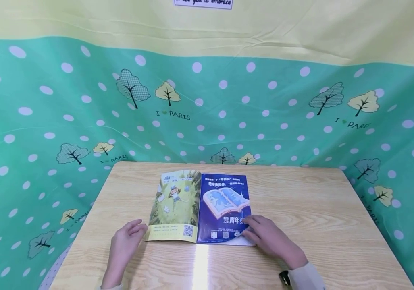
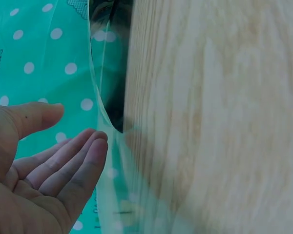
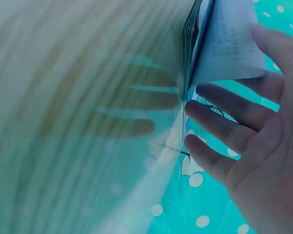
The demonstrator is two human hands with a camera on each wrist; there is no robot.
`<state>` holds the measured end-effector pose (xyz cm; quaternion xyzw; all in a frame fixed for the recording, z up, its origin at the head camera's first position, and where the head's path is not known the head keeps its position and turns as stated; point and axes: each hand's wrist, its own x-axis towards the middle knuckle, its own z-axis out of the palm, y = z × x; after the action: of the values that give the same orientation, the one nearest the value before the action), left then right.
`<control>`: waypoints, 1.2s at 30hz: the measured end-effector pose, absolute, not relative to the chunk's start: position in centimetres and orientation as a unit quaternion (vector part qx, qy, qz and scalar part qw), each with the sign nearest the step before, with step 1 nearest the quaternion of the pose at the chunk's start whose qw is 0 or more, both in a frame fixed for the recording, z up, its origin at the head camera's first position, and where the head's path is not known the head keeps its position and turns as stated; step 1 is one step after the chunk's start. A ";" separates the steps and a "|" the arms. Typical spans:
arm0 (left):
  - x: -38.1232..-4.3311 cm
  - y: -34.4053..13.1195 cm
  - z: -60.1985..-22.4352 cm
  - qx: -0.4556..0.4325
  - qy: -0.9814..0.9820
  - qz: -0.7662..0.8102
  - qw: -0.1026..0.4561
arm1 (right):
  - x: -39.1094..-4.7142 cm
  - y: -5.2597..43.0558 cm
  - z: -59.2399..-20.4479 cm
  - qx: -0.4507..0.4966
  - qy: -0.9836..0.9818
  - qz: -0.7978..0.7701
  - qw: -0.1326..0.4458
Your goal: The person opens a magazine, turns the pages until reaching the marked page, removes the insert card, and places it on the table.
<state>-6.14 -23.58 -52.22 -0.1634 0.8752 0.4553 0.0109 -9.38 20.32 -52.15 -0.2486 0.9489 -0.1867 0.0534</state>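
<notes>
A magazine (image 1: 177, 201) lies spread on the wooden table, its left side green with a drawn figure, its right side dark blue with a drawn open book. My right hand (image 1: 270, 235) is at the lower right edge of the blue side. In the right wrist view, that hand (image 3: 263, 131) pinches a printed page (image 3: 229, 48) between thumb and index finger, the other fingers stretched out below. My left hand (image 1: 127, 241) rests beside the lower left edge of the green side. In the left wrist view, its fingers (image 2: 83, 180) are loosely extended, with nothing between them and the thumb.
The light wooden table (image 1: 301, 205) extends on both sides of the magazine. A green and yellow cloth (image 1: 228, 100) with dots and trees hangs behind and around it. Bright light reflects off the table (image 1: 200, 266) in front of the magazine.
</notes>
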 end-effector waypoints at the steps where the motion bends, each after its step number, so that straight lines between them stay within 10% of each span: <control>1: -6.2 -23.5 -52.2 -0.164 0.875 0.456 0.011 | -9.5 20.4 -52.1 -0.245 0.950 -0.189 0.045; 14: -7.1 -19.4 -52.0 -0.079 0.846 0.527 -0.024 | -10.0 20.4 -52.3 -0.123 0.978 -0.171 -0.006; 36: -8.7 -10.6 -51.2 0.075 0.755 0.650 0.052 | -11.2 16.6 -51.7 -0.183 0.953 -0.243 -0.010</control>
<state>-8.68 -10.65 -51.17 0.0745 0.7546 0.6498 0.0522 -11.17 16.57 -51.69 -0.1828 0.9525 -0.2434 -0.0097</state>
